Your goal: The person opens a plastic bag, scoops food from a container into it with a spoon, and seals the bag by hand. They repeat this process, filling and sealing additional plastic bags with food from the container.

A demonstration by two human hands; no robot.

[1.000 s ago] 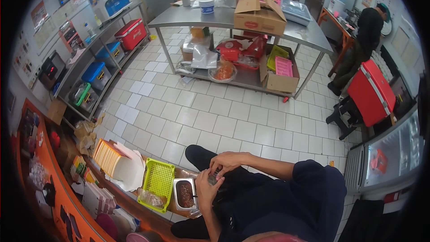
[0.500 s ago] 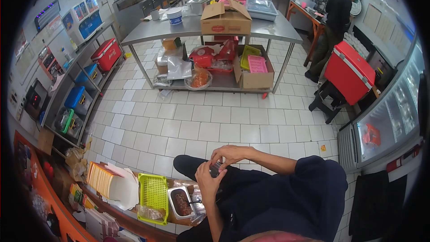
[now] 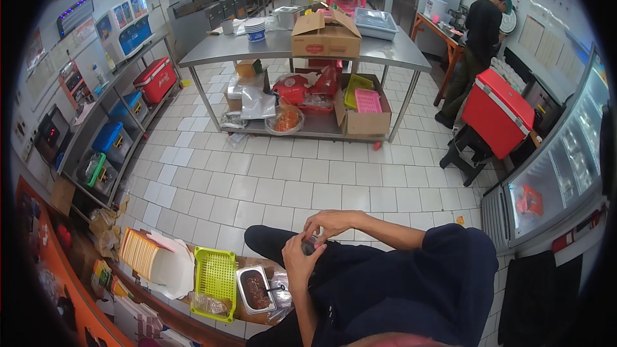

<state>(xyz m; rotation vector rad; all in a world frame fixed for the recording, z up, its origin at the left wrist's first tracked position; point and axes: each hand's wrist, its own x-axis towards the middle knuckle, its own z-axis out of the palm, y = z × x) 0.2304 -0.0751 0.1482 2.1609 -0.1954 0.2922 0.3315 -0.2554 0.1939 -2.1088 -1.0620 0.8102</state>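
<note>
Both hands meet around a small clear container (image 3: 310,244) above the lap. My left hand (image 3: 299,258) is wrapped round its near left side. My right hand (image 3: 328,221) holds it from above, fingers bent over its top. Whatever is inside the container is too small to tell. To the left of my left hand, a metal tray (image 3: 256,290) holds a dark reddish food and a dark-handled utensil. Clear plastic bags (image 3: 281,289) lie beside the tray. A yellow-green basket (image 3: 214,276) with clear packets in it stands further left.
A steel table (image 3: 270,47) bears a cardboard box (image 3: 326,37) and tubs. Red coolers stand right (image 3: 498,112) and left (image 3: 155,80). A person (image 3: 482,32) stands at the back right. A glass-door fridge (image 3: 556,167) is on the right, a stack of cartons (image 3: 141,256) on the left.
The view has shifted slightly, so the surroundings sit a little differently in the frame. Both hands stay on the container, with only a slight shift of the fingers.
</note>
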